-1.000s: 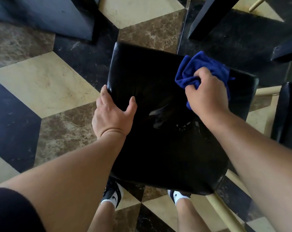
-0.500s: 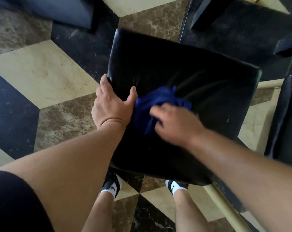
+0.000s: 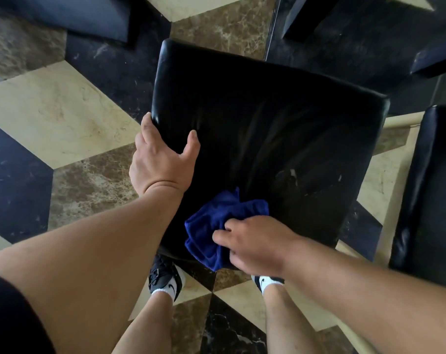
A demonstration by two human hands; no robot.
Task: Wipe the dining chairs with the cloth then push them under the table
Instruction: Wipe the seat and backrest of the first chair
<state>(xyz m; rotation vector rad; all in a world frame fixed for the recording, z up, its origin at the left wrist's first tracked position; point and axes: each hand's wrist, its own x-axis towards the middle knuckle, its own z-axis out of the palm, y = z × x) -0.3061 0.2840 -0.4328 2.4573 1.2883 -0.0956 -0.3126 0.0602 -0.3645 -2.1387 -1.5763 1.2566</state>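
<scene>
A dining chair with a glossy black padded seat (image 3: pixel 280 129) fills the middle of the view, seen from above. My left hand (image 3: pixel 163 162) grips the seat's left edge, thumb on top and fingers wrapped over the side. My right hand (image 3: pixel 257 245) presses a bunched blue cloth (image 3: pixel 216 226) onto the seat's near edge, close to its near left corner. A few pale specks and smears show on the seat to the right of the cloth.
A second black chair seat (image 3: pixel 431 190) stands at the right edge. Dark table legs (image 3: pixel 308 19) and a dark block (image 3: pixel 89 19) lie at the top. The floor is patterned marble tile. My feet (image 3: pixel 165 279) stand just under the seat's near edge.
My right hand has swept the cloth from the seat's far right, across the middle, down to the near edge. The left hand has kept its grip on the left edge.
</scene>
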